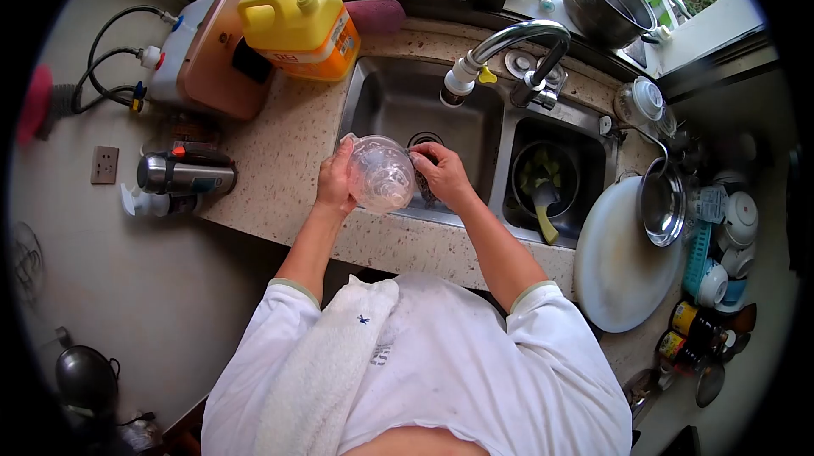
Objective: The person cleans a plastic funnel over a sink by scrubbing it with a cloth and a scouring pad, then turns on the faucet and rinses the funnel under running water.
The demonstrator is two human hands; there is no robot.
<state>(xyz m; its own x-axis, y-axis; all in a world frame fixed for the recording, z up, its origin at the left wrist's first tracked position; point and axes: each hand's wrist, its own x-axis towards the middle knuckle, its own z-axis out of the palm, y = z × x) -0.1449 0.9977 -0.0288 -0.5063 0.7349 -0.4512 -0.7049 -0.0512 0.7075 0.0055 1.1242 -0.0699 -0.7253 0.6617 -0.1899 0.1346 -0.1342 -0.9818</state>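
Observation:
A clear plastic bowl or lid [380, 175] is tilted over the front edge of the left sink basin [393, 90]. My left hand [337, 176] is closed on its left rim. At the opposite rim is my right hand [441, 174], with its fingers pinched together; what sits between them is hidden. Behind and below the right hand, a dark round drain part shows on the basin floor. The chrome faucet [509, 36] arches above the sink, and no water stream shows at its spout.
In the right basin sits a pot [566, 164] with green pieces and a green-handled utensil [545, 212]. A yellow jug [301, 32] stands behind left. A round white board [626, 261], a metal ladle [662, 202] and stacked bowls [739, 220] are at right. A steel flask [182, 175] is at left.

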